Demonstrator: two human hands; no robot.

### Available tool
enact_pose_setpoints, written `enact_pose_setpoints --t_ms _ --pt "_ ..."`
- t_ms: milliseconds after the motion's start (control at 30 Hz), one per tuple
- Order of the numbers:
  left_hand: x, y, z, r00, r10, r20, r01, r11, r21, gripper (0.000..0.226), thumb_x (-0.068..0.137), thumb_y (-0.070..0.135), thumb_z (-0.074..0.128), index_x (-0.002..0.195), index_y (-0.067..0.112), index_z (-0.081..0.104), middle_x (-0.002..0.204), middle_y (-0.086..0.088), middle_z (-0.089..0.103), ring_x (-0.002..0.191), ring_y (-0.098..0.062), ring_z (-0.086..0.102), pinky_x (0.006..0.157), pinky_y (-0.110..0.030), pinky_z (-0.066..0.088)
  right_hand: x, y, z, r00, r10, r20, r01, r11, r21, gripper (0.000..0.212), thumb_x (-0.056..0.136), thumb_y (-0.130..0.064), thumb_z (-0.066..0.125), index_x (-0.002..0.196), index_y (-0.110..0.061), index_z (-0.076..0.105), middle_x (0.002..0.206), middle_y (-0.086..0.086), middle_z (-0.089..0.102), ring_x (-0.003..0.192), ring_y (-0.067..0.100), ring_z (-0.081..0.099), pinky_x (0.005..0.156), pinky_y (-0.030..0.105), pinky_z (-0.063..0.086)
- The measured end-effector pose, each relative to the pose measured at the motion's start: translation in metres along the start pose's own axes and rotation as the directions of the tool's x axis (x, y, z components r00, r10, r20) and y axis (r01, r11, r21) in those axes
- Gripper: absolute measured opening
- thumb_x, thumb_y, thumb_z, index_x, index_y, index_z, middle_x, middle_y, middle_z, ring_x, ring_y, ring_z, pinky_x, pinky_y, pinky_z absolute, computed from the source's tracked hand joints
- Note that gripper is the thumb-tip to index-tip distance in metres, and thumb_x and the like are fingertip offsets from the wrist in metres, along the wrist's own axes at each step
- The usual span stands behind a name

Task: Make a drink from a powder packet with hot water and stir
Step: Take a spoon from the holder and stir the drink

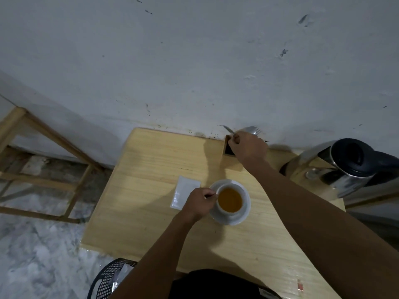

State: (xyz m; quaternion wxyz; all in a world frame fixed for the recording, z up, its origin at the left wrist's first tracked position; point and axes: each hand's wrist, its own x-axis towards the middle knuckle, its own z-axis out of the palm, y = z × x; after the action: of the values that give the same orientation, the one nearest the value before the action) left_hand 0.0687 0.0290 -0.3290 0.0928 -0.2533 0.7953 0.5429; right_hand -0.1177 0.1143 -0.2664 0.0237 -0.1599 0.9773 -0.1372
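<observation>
A white cup [230,200] full of amber drink stands on a white saucer [245,214] in the middle of the wooden table [151,203]. My left hand [199,203] pinches the cup's handle on its left side. My right hand [248,148] reaches to a small wooden cutlery holder [227,147] at the table's back edge and grips the handle of a metal utensil [227,128] that sticks out of it. A fork [253,130] also stands in the holder. A white packet [184,192] lies flat just left of the saucer.
A steel electric kettle [354,165] with a black lid sits at the table's right end. The wall runs right behind the table. A wooden frame [54,134] stands on the floor to the left. A black mesh bin [112,277] is below the near edge.
</observation>
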Motion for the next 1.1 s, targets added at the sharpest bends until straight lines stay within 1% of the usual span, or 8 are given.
enact_pose_setpoints --t_ms 100,200,400,533,700,867,967,1100 --pt "0.002 -0.001 0.001 0.999 -0.051 0.01 0.051 0.999 -0.003 0.023 0.091 0.025 0.058 0.105 0.012 0.07 0.105 -0.002 0.07 0.096 -0.013 0.062 0.081 -0.023 0.045 -0.023 0.003 -0.024 0.963 0.0 -0.271 0.055 0.979 0.196 0.026 0.094 -0.039 0.053 0.096 -0.018 0.068 0.077 -0.002 0.066 0.067 0.022 0.062 0.056 0.026 0.034" --pt "0.001 -0.001 0.001 0.999 -0.053 0.006 0.053 0.999 -0.01 0.026 0.091 0.026 0.059 0.108 0.01 0.069 0.106 -0.004 0.069 0.099 -0.015 0.062 0.081 -0.023 0.045 -0.053 0.014 -0.045 0.91 -0.016 -0.414 0.195 0.897 0.396 0.019 0.096 -0.028 0.054 0.096 -0.011 0.061 0.082 -0.007 0.053 0.067 0.011 0.049 0.056 0.027 0.034" --pt "-0.004 0.002 0.001 1.0 0.0 -0.027 0.0 1.0 0.0 0.023 0.093 0.024 0.058 0.103 0.006 0.069 0.1 -0.008 0.069 0.091 -0.014 0.059 0.078 -0.024 0.041 -0.123 0.045 -0.052 0.977 -0.087 -0.192 0.192 0.744 0.64 0.031 0.103 -0.038 0.035 0.098 -0.014 0.054 0.068 -0.005 0.061 0.06 0.012 0.059 0.058 0.029 0.047" --pt "-0.006 0.004 0.002 1.0 -0.005 -0.022 0.005 1.0 0.017 0.024 0.094 0.024 0.056 0.104 0.006 0.069 0.093 -0.004 0.065 0.089 -0.016 0.059 0.073 -0.023 0.041 -0.162 0.069 -0.031 0.998 -0.055 -0.013 0.053 0.832 0.552 0.028 0.102 -0.044 0.035 0.108 -0.026 0.055 0.062 -0.003 0.054 0.056 0.014 0.052 0.057 0.043 0.047" --pt "-0.006 0.005 0.004 0.999 -0.017 -0.034 0.018 0.999 0.036 0.024 0.093 0.024 0.056 0.104 0.007 0.069 0.091 -0.004 0.065 0.086 -0.015 0.058 0.071 -0.022 0.039 -0.192 0.083 -0.01 0.95 -0.039 0.31 -0.109 0.888 0.447 0.028 0.102 -0.019 0.039 0.122 -0.021 0.058 0.073 -0.006 0.059 0.057 0.007 0.049 0.053 0.027 0.037" --pt "-0.006 0.006 0.004 0.999 -0.033 -0.042 0.034 0.999 0.022 0.024 0.093 0.025 0.056 0.107 0.01 0.069 0.095 -0.003 0.067 0.088 -0.015 0.059 0.073 -0.024 0.04 -0.197 0.08 -0.007 0.92 -0.012 0.393 -0.08 0.973 0.217 0.035 0.103 -0.029 0.037 0.136 -0.025 0.046 0.088 0.003 0.065 0.075 0.022 0.055 0.062 0.034 0.039" --pt "-0.006 0.007 0.003 0.999 -0.029 -0.042 0.03 0.999 0.032 0.024 0.093 0.025 0.055 0.106 0.011 0.069 0.092 -0.002 0.065 0.087 -0.014 0.058 0.071 -0.023 0.04 -0.192 0.074 -0.012 0.895 0.019 0.446 -0.085 0.988 0.128 0.026 0.099 -0.025 0.039 0.122 -0.013 0.045 0.088 0.007 0.06 0.073 0.025 0.054 0.055 0.033 0.034" --pt "-0.005 0.006 0.002 0.999 -0.027 -0.026 0.028 0.999 0.033 0.023 0.093 0.026 0.056 0.103 0.011 0.069 0.088 -0.002 0.064 0.081 -0.013 0.056 0.06 -0.018 0.04 -0.18 0.059 -0.028 0.907 -0.066 0.417 0.112 0.99 -0.088 0.025 0.1 -0.027 0.041 0.121 -0.021 0.052 0.101 0.005 0.063 0.086 0.027 0.061 0.06 0.03 0.036"
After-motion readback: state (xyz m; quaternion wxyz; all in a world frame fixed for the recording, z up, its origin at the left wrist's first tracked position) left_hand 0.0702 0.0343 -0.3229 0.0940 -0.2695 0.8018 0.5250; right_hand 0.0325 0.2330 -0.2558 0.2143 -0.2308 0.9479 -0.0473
